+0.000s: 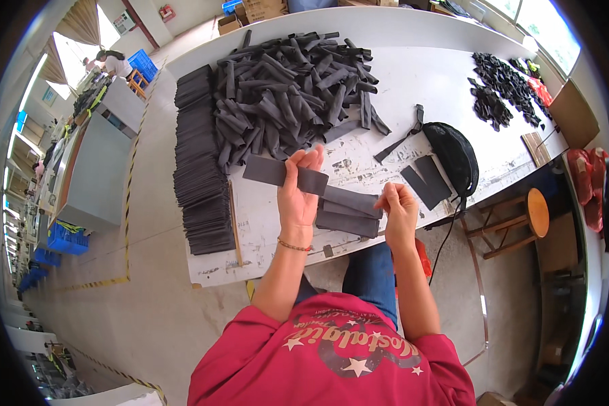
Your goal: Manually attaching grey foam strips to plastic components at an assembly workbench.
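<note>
The left hand (299, 206) is at the centre of the frame, palm facing up. Its fingers grip a dark strip (264, 170), with the thumb lying across the top; the strip extends toward the left of the frame.

The right hand (400, 211) is right of centre. Its fingers are pinched together at the right end of a second strip (348, 200). Just below this strip, a lower strip (345, 224) is visible; whether the two are joined cannot be told.

Both hands are above the near edge of a white table (423, 78). A stack of flat dark strips (199, 162) runs down the table's left side, left of centre in the frame. A heap of curled dark strips (291, 88) lies beside the stack, at upper centre. A thin wooden stick (235, 227) lies along the stack's lower right side.

Right of centre, a black bag (453, 155) rests near the table edge, with two flat pieces (426, 183) just to its left. A pile of small black pieces (507, 88) occupies the upper right. A wooden stool (536, 212) stands on the floor at right.
</note>
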Motion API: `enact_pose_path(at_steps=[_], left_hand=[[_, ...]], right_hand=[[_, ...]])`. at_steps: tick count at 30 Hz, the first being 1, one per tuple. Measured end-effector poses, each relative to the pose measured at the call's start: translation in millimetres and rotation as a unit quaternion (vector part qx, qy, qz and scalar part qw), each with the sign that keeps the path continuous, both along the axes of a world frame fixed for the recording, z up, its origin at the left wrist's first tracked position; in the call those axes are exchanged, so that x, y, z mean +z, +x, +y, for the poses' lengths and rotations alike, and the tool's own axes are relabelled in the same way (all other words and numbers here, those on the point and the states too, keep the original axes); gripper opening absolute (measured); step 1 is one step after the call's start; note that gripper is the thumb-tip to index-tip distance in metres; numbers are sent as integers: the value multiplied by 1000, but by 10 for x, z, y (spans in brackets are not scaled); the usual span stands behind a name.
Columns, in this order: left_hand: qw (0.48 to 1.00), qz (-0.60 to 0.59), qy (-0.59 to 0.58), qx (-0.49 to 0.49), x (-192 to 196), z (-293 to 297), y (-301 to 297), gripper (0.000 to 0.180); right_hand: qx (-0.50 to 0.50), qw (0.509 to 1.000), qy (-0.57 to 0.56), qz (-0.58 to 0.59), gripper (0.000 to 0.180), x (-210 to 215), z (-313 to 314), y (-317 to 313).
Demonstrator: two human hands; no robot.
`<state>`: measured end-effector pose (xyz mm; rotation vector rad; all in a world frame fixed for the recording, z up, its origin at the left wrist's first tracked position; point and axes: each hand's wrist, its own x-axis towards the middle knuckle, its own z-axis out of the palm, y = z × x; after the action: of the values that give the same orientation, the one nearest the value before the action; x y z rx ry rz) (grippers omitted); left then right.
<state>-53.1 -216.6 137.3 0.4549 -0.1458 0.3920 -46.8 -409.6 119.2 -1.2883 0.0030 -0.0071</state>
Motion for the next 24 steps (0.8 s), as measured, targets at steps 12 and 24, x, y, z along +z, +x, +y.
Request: enact_pose_path(at_steps=[12, 24], left_hand=[[994, 28, 84, -58, -35, -292, -44, 44], [956, 269, 120, 6, -135, -284, -223, 20]], right_hand=[[57, 988, -112, -85, 8, 156, 472, -213], [-47, 739, -418, -527, 29, 153, 157, -19]])
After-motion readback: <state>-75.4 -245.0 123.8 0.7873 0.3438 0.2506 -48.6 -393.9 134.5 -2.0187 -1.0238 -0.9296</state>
